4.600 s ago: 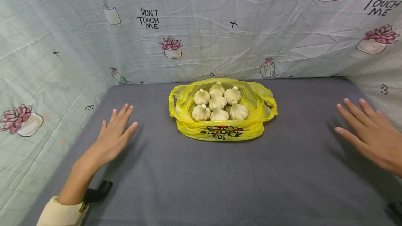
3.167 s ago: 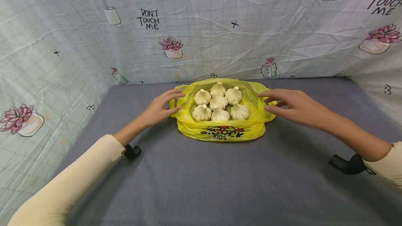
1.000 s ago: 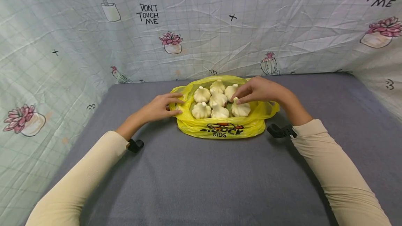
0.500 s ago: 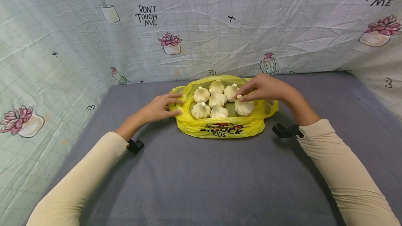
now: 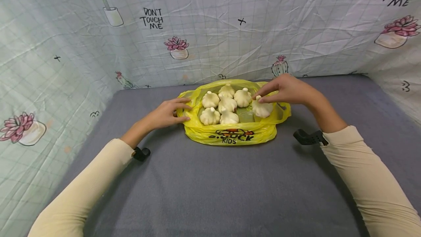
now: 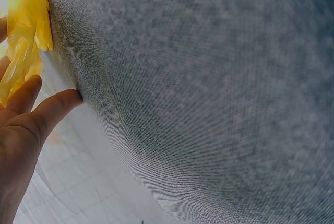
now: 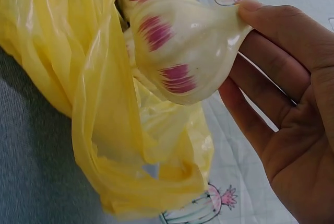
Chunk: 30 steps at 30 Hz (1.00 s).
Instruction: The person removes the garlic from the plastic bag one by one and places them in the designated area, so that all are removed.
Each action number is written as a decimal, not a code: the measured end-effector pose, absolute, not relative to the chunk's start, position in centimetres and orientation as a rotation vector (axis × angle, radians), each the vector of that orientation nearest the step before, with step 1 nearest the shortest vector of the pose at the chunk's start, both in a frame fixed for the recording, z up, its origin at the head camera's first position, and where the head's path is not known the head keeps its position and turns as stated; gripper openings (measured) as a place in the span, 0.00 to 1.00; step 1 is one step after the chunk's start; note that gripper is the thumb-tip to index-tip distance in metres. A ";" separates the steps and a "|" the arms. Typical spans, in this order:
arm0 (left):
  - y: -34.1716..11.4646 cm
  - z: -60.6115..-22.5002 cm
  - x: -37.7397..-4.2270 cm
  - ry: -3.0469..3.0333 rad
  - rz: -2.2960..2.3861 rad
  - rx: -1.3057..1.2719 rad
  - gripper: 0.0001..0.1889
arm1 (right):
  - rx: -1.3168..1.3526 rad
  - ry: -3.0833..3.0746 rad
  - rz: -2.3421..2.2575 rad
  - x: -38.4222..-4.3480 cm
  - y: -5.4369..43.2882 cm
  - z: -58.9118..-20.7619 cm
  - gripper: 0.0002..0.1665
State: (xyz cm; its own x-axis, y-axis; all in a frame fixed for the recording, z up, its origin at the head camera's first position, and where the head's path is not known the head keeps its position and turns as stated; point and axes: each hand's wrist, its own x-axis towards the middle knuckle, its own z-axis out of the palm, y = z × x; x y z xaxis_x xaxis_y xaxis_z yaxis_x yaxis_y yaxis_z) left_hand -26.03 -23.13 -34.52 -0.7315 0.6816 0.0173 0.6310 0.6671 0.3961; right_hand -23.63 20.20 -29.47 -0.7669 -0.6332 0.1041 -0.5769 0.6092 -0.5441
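Note:
A yellow plastic carrier bag (image 5: 197, 133) lies with its mouth spread wide, several white garlic bulbs (image 5: 209, 116) standing inside it. My right hand (image 5: 291, 90) pinches one garlic bulb (image 5: 262, 108) by its stem at the bag's right side. Seen from the right wrist, this bulb (image 7: 180, 51) hangs tilted from thumb and fingers, purple streaks on its skin, beside the bag's plastic (image 7: 112, 130). My left hand (image 5: 163, 114) is at the bag's left handle, its fingers extended over the plastic and the thumb apart from them. In the left wrist view, fingertips meet the yellow plastic (image 6: 26, 15).
The bag rests on a grey cloth-covered table (image 5: 210, 189). Behind and to the left hangs a pale curtain (image 5: 210, 46) printed with cacti and potted plants. Black straps (image 5: 309, 137) sit at both wrists beside beige sleeves.
Both hands came in from the sides to the bag. The right hand took the front-right garlic bulb by its stem and has shifted it to the right. The left hand stays at the left handle.

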 end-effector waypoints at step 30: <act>-23.2 -34.7 -26.6 2.747 0.577 1.087 0.23 | -0.943 3.019 -0.964 -21.1 26.1 -29.5 0.13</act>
